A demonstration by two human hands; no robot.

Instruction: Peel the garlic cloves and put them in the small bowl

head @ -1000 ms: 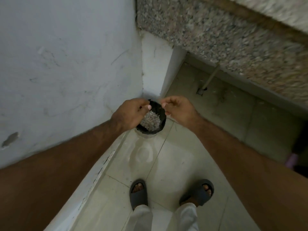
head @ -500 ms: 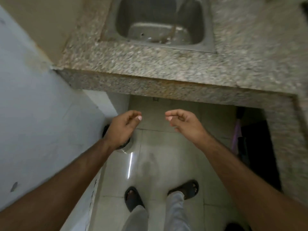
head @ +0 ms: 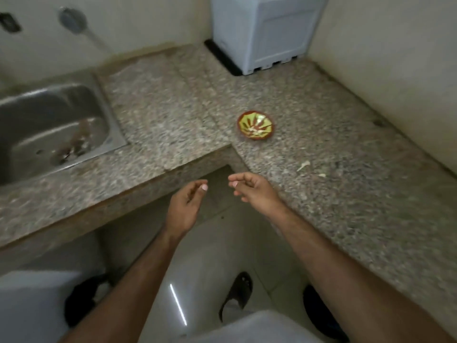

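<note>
No readable text, label, brand, number or sign is seen anywhere in the head view. The white appliance (head: 265, 33) at the far end of the counter is shown with plain panels only; no lettering can be made out on it. The small bowl (head: 255, 125) is decorated with a red and yellow-green pattern, not writing. The dark wall fitting (head: 10, 22) at far left is too blurred for any marking to be read.
</note>
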